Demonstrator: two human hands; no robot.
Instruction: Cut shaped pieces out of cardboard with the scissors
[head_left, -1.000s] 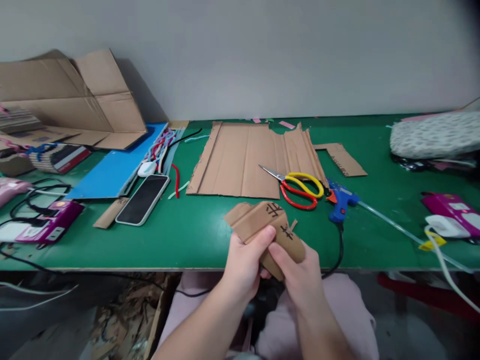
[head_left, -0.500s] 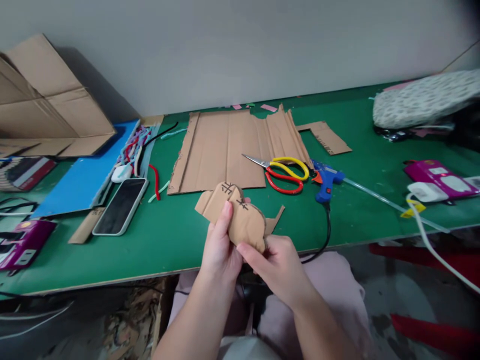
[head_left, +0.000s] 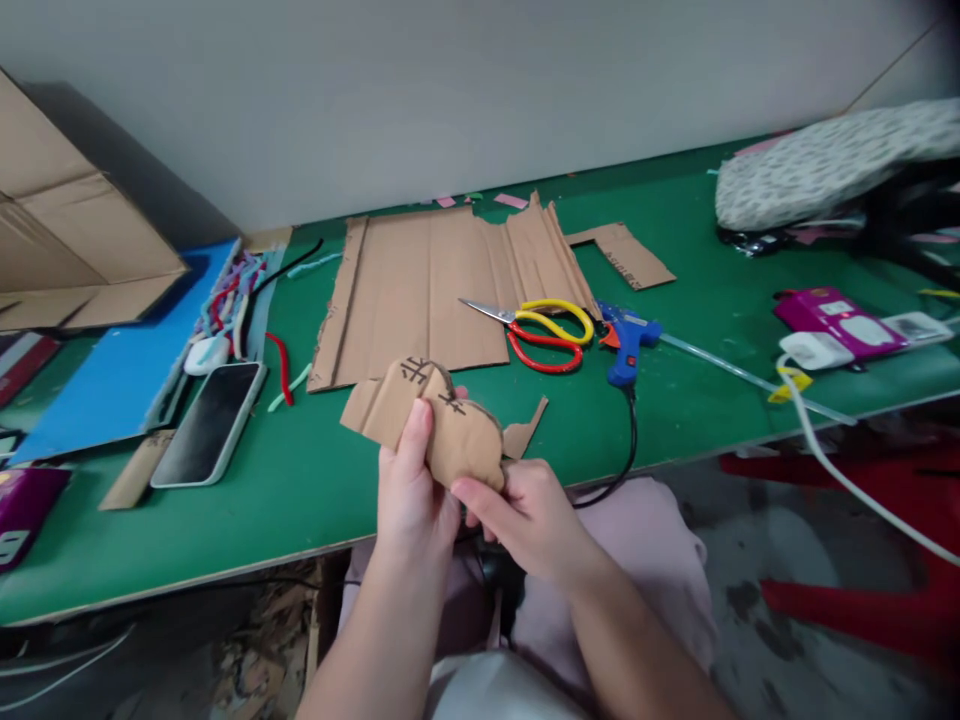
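A cardboard cutout (head_left: pixel 466 440) with rounded edges and black pen marks is between my two hands, above the table's front edge. It looks like more than one layer. My left hand (head_left: pixel 412 480) grips it from the left, thumb on top and fingers hidden below. On the lower right edge, my right hand (head_left: pixel 529 515) pinches it between thumb and fingers. Beyond them lie scissors (head_left: pixel 551 335) with one yellow and one red handle, partly over a large cardboard sheet (head_left: pixel 412 300). A blue glue gun (head_left: pixel 626 345) with a clear glue stick rests right of the scissors.
A phone (head_left: pixel 210 425), pipe cleaners (head_left: pixel 232 295) and a blue board (head_left: pixel 127 375) occupy the left of the green table (head_left: pixel 315 520). Folded cardboard (head_left: pixel 90 230) stands behind. At right are a purple power strip (head_left: pixel 840 325) with a white cable and a patterned pouch (head_left: pixel 832 170).
My view has turned slightly right, so the table's things appear shifted left. Both hands keep their hold on the cardboard cutout, with little change in grip.
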